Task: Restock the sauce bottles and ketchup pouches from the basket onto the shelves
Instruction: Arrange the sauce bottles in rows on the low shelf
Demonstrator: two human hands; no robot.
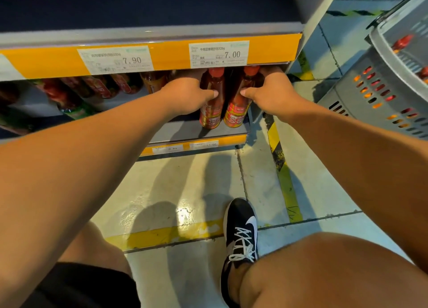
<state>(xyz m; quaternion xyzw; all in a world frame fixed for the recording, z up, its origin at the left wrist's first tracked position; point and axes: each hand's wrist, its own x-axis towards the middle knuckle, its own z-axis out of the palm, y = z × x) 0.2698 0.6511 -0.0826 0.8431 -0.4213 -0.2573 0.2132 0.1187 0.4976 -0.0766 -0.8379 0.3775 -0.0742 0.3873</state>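
- Nearest: bare knees, black shorts, one black sneaker [240, 238] with white laces on pale floor tiles; yellow floor line [162, 234] runs just ahead of it.
- Both forearms stretch forward to the lower shelf [185, 129].
- Left hand [185, 97] grips the left sauce bottle [212, 104] from its left side, fingers wrapped behind, thumb on the front.
- Right hand [271, 94] grips the right sauce bottle [239, 104] from its right side, thumb tip on the front.
- The two bottles stand upright, side by side and almost touching, at the right end of the lower shelf near its front edge; red caps, red-yellow labels.
- More bottles [97, 87] sit further left on the same shelf, in shadow, blurry.
- Upper shelf edge carries an orange strip with price tags: 7.90 [115, 60] and 7.00 [218, 54], the latter right above the held bottles.
- Far right: grey basket [375, 99] on the floor, red and orange items visible through its slots; exact contents cannot be told.
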